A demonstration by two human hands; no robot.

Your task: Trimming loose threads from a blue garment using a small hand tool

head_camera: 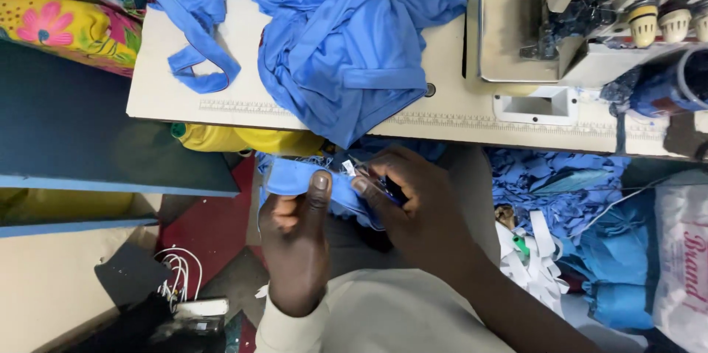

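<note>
Cream desk [221,95] carrying a heap of blue knit fabric [354,36] beside a grey sewing machine [590,6]. Below its edge, my left hand [295,242] is clamped on a small blue cloth piece [295,176]; my right hand [413,209] pinches small metal snips [361,170] against it.

The small tool [369,174] in the right hand [413,213] is mostly hidden by fingers.

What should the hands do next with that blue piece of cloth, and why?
Probably snip the loose thread: the left hand pinches the blue cloth piece taut below the table edge, and the right hand holds a small metal tool, seemingly thread snips, at its edge.
</note>
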